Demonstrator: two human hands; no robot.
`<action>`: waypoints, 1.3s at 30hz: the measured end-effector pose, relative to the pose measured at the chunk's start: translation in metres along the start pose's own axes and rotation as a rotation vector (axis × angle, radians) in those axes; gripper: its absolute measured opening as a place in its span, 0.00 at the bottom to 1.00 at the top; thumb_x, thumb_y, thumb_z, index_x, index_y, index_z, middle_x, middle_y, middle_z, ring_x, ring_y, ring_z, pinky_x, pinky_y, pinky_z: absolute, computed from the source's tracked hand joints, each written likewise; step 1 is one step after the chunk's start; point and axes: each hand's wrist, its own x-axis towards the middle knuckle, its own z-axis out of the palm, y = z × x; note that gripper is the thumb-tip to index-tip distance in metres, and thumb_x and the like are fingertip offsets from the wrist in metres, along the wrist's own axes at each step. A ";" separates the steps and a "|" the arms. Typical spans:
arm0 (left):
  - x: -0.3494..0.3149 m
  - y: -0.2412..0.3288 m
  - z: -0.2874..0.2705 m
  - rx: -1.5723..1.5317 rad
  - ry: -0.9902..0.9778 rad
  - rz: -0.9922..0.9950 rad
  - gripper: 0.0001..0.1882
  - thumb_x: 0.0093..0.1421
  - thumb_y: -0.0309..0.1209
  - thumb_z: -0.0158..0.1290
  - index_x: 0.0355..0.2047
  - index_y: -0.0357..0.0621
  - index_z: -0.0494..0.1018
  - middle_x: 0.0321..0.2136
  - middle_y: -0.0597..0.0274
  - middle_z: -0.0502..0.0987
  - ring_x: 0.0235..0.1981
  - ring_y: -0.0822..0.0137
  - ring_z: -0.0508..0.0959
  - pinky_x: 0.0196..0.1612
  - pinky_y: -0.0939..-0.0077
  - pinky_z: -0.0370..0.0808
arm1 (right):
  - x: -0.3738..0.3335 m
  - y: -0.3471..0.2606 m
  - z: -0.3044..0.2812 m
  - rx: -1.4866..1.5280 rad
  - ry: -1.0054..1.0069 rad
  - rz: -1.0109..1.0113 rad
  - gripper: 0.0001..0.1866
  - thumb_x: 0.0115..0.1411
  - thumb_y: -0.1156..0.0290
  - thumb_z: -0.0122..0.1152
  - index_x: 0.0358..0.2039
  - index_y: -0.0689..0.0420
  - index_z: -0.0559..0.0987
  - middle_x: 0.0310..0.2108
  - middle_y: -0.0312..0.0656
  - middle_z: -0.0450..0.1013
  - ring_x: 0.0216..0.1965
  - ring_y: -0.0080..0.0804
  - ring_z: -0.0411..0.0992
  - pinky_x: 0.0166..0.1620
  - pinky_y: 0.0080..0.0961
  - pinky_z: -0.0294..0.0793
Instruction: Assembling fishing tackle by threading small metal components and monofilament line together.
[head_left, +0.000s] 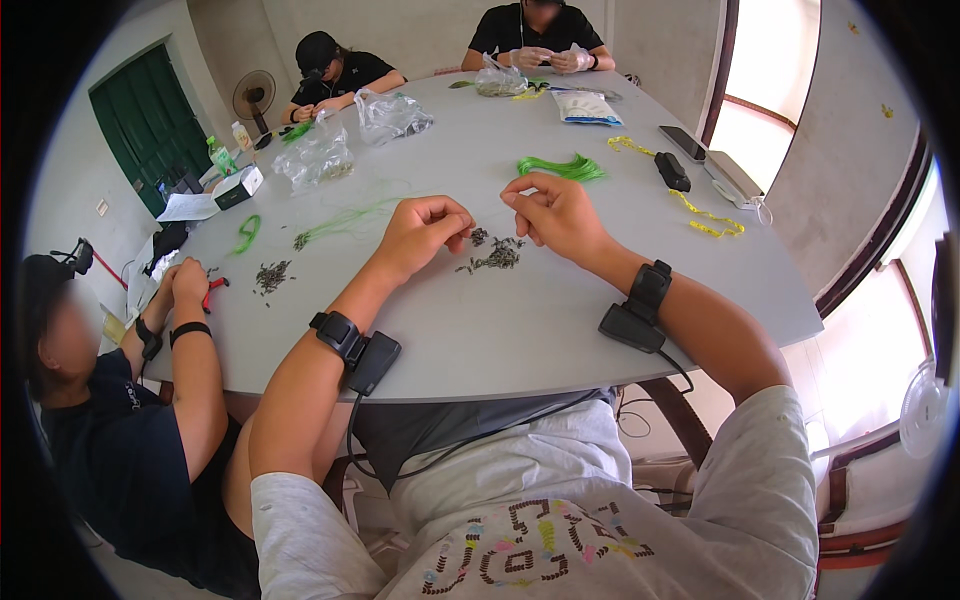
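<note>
Over the grey table point(420, 345) my left hand point(428, 236) is closed in a pinch, fingertips pressed together. Across a small gap, my right hand point(553, 212) is also pinched, thumb against forefinger. Whatever either pinch holds is too small or too hidden to make out. Between and just below the hands lies a loose pile of small dark pieces point(498, 254), probably metal. Beyond my right hand rests a bundle of bright green strands point(562, 167). Thin green threads point(350, 218), with small dark pieces at their near end, spread to the left of my left hand.
Another pile of dark pieces point(271, 277) lies left, near a co-worker's hands point(183, 282) and a red-handled tool point(215, 292). Two people work at the far side among clear plastic bags point(393, 117). A yellow tape measure point(707, 222), black case point(672, 171) and phone point(682, 143) lie right.
</note>
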 end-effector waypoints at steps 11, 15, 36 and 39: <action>0.000 0.001 -0.003 0.034 0.030 0.033 0.09 0.64 0.27 0.53 0.31 0.35 0.80 0.26 0.61 0.78 0.25 0.73 0.76 0.31 0.78 0.74 | -0.001 0.002 -0.001 0.038 -0.036 0.015 0.08 0.68 0.70 0.57 0.41 0.62 0.77 0.22 0.38 0.77 0.18 0.19 0.68 0.22 0.17 0.64; -0.001 0.003 -0.001 0.036 0.005 0.038 0.08 0.63 0.26 0.53 0.30 0.35 0.79 0.26 0.61 0.78 0.24 0.73 0.75 0.31 0.79 0.74 | 0.002 0.006 -0.005 0.091 -0.114 0.037 0.11 0.64 0.72 0.53 0.44 0.64 0.75 0.30 0.43 0.80 0.22 0.24 0.74 0.24 0.21 0.70; -0.002 0.007 0.000 0.217 0.015 0.035 0.05 0.60 0.26 0.58 0.31 0.36 0.80 0.25 0.66 0.79 0.25 0.77 0.77 0.31 0.81 0.75 | -0.003 0.011 0.006 -0.292 -0.113 -0.209 0.10 0.62 0.69 0.64 0.39 0.61 0.84 0.28 0.40 0.80 0.27 0.21 0.72 0.34 0.23 0.73; -0.004 0.006 -0.001 0.228 0.022 0.038 0.05 0.60 0.26 0.59 0.31 0.36 0.80 0.25 0.66 0.79 0.25 0.77 0.77 0.31 0.81 0.75 | -0.005 0.013 0.008 -0.326 -0.117 -0.213 0.09 0.61 0.68 0.65 0.37 0.61 0.85 0.27 0.42 0.80 0.25 0.23 0.71 0.33 0.25 0.73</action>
